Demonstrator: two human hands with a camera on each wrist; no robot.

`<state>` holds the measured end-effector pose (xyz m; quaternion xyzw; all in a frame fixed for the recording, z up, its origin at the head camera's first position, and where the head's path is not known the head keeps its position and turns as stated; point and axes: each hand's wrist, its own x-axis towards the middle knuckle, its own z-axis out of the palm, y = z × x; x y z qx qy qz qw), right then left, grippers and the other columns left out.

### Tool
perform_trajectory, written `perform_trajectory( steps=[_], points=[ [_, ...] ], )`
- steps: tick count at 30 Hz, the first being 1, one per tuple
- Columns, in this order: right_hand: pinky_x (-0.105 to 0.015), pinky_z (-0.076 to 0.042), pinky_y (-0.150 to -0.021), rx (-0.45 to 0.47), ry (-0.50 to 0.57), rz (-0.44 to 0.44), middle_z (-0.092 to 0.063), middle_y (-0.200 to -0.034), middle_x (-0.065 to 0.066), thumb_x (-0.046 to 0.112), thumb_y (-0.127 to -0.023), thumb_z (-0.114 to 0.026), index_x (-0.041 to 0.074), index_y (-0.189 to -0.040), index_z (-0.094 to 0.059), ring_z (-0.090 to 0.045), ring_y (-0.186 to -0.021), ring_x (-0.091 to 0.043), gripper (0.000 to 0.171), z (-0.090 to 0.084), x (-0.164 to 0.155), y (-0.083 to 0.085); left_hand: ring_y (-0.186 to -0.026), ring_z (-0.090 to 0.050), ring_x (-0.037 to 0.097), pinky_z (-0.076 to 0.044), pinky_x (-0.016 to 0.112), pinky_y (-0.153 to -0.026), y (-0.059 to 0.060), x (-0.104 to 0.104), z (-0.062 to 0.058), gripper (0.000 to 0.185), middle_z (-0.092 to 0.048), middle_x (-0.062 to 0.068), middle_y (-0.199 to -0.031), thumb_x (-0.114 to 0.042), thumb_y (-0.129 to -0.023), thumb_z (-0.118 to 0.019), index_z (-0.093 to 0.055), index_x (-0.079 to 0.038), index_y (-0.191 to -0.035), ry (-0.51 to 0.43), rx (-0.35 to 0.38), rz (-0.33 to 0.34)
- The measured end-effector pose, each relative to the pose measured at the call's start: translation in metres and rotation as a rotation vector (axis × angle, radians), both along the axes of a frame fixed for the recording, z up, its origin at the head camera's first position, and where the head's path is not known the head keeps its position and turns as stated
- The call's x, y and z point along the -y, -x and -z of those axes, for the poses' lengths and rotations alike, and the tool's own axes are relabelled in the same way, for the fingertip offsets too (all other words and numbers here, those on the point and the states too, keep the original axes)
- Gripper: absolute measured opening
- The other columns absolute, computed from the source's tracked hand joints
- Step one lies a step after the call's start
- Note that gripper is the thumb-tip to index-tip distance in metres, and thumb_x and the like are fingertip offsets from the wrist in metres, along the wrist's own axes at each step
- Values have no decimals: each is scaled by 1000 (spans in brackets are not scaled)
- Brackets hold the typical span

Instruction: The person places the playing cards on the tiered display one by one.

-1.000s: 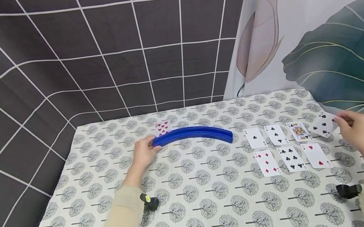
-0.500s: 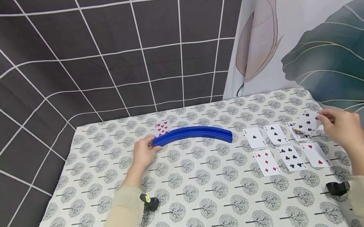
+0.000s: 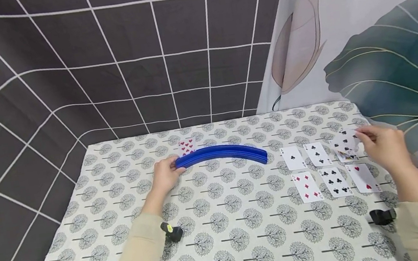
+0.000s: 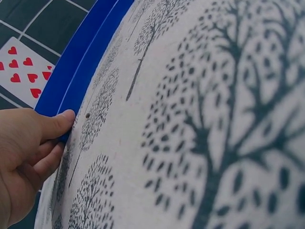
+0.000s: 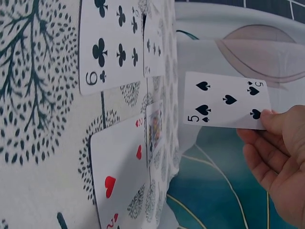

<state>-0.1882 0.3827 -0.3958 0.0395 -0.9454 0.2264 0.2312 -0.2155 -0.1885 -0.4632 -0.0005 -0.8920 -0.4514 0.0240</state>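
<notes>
Bench edges: the bench [image 3: 247,240] has its far edge against the dark gridded backdrop [image 3: 124,62]; its right edge runs under the leaf-print curtain [image 3: 381,50], just past the card rows; the left edge slants down toward the viewer.
Open room: the cloth between the rack [image 3: 222,154] and the near edge lies bare apart from the two forearms; there is also bare cloth left of the rack and behind it up to the backdrop.
Rack: blue, curved, bowing away from the viewer, in the middle of the bench, well left of the card rows.
Heart card [image 3: 187,146]: stands at the rack's left end, on its far side, red pips facing the viewer.
Left hand [image 3: 165,176]: at the rack's left end, thumb [image 4: 57,125] and fingers closed on the blue rim, gripping it.
Five of spades [image 5: 226,101]: right of the rack, lifted off the cloth over the face card [image 3: 346,155] at the right end of the far row.
Right hand [image 3: 379,147]: just right of the five of spades, pinching its right edge between fingertips; the rest of the hand is loosely curled.
Card rows: right of the rack, two rows face up; ace of clubs [image 3: 293,157] nearest the rack, six of clubs [image 5: 112,43] and two of hearts [image 5: 121,171] in the near row.
</notes>
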Motion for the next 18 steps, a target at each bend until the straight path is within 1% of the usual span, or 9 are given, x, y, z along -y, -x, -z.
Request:
perform_trajectory(
  steps=[1, 4, 7, 8, 10, 12, 13, 15, 18],
  points=[
    [-70, -35, -98, 0, -2, 0, -68, -91, -35, 3, -98, -60, -10, -111, -69, -65, -83, -53, 20, 0, 1, 0, -109, -69, 39, -60, 33, -92, 0, 0, 0, 53, -65, 32, -120, -2, -85, -79, -58, 10, -133, 3, -3, 2],
    [-70, -35, -98, 20, -2, -1, -68, -93, -36, 3, -99, -60, -10, -113, -68, -66, -82, -52, 21, -1, 5, 1, -109, -69, 40, -60, 34, -92, 0, 0, 1, 53, -66, 32, -120, -1, -85, -79, -59, 10, -133, 3, -8, 4],
    [-64, -41, -88, 18, -21, -8, -69, -92, -35, 3, -98, -62, -10, -113, -68, -67, -79, -50, 21, -3, 9, 1, -108, -69, 40, -61, 34, -92, 0, 0, 1, 52, -66, 32, -120, -1, -85, -79, -59, 10, -132, 3, -14, 6],
    [-58, -44, -87, 17, -23, -13, -69, -92, -35, 3, -98, -62, -10, -112, -68, -66, -82, -53, 20, -3, 11, 1, -108, -69, 39, -61, 34, -92, 0, 0, 1, 52, -66, 32, -120, -1, -85, -79, -59, 9, -132, 2, -13, 5],
    [-39, -49, -73, -1, -29, -26, -70, -91, -34, 2, -96, -64, -9, -110, -69, -67, -79, -51, 19, -4, 14, 2, -108, -69, 39, -61, 34, -92, 0, 1, 2, 52, -66, 32, -120, -2, -85, -79, -59, 9, -132, 6, -16, 5],
    [-24, -44, -59, -16, -29, -41, -70, -90, -33, 1, -95, -65, -8, -108, -70, -68, -77, -49, 18, -5, 16, 4, -108, -69, 39, -61, 34, -92, 0, 1, 2, 51, -66, 32, -120, -2, -86, -78, -59, 9, -132, 9, -16, 6],
    [-20, -41, -55, -18, -28, -46, -71, -90, -32, 1, -95, -65, -8, -108, -70, -68, -76, -48, 17, -5, 17, 4, -108, -69, 39, -61, 34, -92, 0, 1, 1, 51, -66, 32, -120, -2, -86, -78, -59, 9, -132, 12, -16, 5],
    [-19, -40, -54, -16, -21, -55, -71, -91, -32, 2, -95, -65, -8, -109, -70, -68, -77, -48, 17, -4, 19, 5, -108, -69, 39, -61, 34, -92, 0, 1, 1, 51, -66, 32, -119, -2, -86, -78, -60, 10, -131, 12, -18, 6],
    [-23, -43, -56, -8, -16, -63, -71, -92, -31, 3, -96, -65, -6, -109, -71, -68, -79, -49, 17, -3, 23, 7, -107, -70, 39, -61, 35, -92, 0, 1, 1, 51, -67, 31, -119, -2, -85, -79, -60, 9, -131, 18, -23, 8]
  ],
)
